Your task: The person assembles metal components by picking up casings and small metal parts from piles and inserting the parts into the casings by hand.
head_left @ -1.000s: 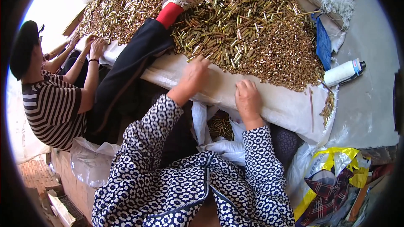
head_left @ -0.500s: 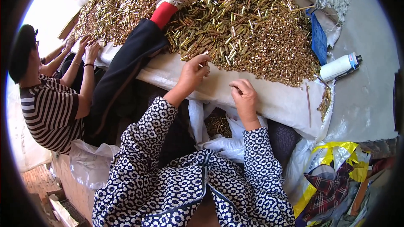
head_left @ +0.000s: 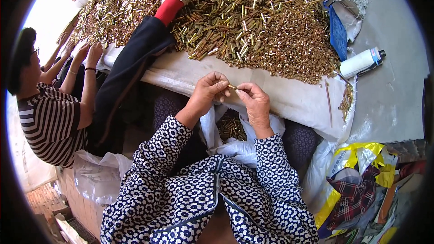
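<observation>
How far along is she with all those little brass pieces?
Some look done: a few brass pieces lie in the white bag at her lap. In hand: the left hand and right hand pinch one small brass piece between their fingertips. Left: by far the most, a big heap of brass pieces covering the white cloth.

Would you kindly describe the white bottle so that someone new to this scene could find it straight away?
Start at the big heap of small brass pieces spread over the white cloth. Follow its right edge past the blue rag onto the bare grey surface, where the white bottle lies on its side. It is the only smooth white cylinder there and has a dark cap.
</observation>
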Demonstrator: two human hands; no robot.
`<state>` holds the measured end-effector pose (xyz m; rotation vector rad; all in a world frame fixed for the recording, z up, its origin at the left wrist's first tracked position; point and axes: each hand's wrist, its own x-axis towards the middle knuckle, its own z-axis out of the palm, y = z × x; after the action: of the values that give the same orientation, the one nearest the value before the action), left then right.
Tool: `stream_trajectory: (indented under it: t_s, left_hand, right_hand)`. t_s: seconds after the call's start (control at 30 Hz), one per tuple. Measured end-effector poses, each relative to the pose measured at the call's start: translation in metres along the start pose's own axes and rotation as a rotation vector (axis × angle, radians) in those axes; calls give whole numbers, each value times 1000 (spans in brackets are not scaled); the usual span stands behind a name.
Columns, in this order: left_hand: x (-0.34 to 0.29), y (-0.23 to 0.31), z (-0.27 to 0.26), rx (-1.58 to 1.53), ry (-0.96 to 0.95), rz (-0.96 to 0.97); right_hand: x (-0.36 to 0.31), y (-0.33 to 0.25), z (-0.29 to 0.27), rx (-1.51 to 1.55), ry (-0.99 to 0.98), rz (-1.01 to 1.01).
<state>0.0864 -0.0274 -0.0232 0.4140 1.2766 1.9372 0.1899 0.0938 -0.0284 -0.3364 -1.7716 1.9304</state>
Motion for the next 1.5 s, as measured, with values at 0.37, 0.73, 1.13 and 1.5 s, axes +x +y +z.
stream_trajectory:
  t_s: [0.37,0.73,1.13,1.5]
  left_hand:
    - [3,0,8,81,-69,138]
    - [10,-5,36,1390,-191,719]
    - [47,32,-25,947,297,600]
    - [79,27,-46,1709,217,544]
  right_hand:
    - [1,-1,-4,-205,58,-149]
    - [30,-11,-43,-1139,184,-347]
    - [44,4,-61,-1323,206,-386]
    - [40,1,-60,-1282,197,-419]
